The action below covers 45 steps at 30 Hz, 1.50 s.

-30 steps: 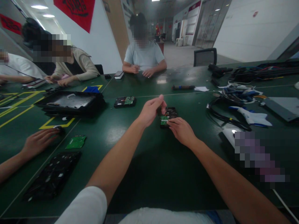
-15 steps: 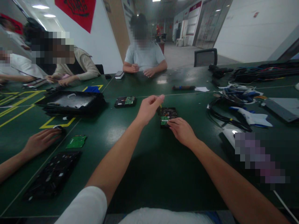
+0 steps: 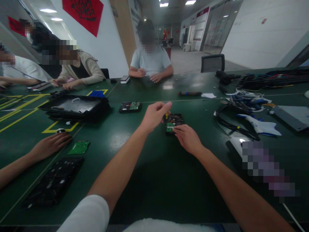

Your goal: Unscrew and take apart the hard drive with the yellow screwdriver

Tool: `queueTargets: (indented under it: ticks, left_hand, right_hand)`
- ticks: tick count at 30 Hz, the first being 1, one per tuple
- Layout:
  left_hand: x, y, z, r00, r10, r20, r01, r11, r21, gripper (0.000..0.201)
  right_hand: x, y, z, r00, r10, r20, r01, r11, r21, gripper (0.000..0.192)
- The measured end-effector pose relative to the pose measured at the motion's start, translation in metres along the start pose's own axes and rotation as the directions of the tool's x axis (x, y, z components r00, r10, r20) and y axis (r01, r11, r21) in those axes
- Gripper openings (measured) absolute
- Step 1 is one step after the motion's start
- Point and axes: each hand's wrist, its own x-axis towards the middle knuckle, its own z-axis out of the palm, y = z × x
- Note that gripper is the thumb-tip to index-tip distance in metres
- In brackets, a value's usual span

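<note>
A small black hard drive (image 3: 175, 118) with a green circuit board on its near end lies flat on the dark green table (image 3: 154, 167), straight ahead of me. My left hand (image 3: 154, 116) hovers at the drive's left edge, fingers pinched on a thin tool with a yellow handle (image 3: 166, 114) that points down at the drive. My right hand (image 3: 187, 138) rests at the drive's near edge, fingertips pressing on the green board and holding the drive still.
A second hard drive (image 3: 130, 106) and a black tray (image 3: 72, 108) lie to the left. Nearer left are a loose green board (image 3: 78, 147), a black panel (image 3: 54, 182) and another person's hand (image 3: 51, 145). Cables (image 3: 243, 100) crowd the right. People sit across the table.
My left hand lifted a little off the drive, then came back down to its left edge with the thin tool. My right hand stayed on the drive.
</note>
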Motion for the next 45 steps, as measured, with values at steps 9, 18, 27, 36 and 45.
queueTargets:
  ticks: [9,18,27,36,45]
  left_hand:
    - [0.001,-0.001,0.003,0.999,-0.016,-0.035,0.014,0.998,-0.066,0.045]
    - [0.006,-0.013,0.001,0.993,0.059,-0.102,-0.058,0.998,0.006,0.041]
    - [0.004,-0.019,0.000,0.932,0.294,-0.211,-0.207,0.911,0.356,0.029]
    - [0.001,-0.019,0.001,0.943,0.300,-0.143,-0.220,0.885,0.410,0.018]
    - [0.002,-0.018,-0.002,0.903,0.428,-0.031,-0.356,0.787,0.504,0.020]
  right_hand:
    - [0.001,0.001,0.001,1.000,-0.020,-0.013,0.020,1.000,-0.016,0.030]
    - [0.000,0.001,0.001,1.000,-0.008,-0.007,0.008,1.000,-0.009,0.030]
    - [0.000,-0.001,-0.002,1.000,-0.004,0.002,0.004,1.000,-0.011,0.031]
    - [0.000,-0.002,-0.003,1.000,0.000,-0.013,0.000,1.000,0.008,0.031]
    - [-0.001,0.000,-0.001,1.000,-0.005,-0.006,0.005,1.000,0.003,0.030]
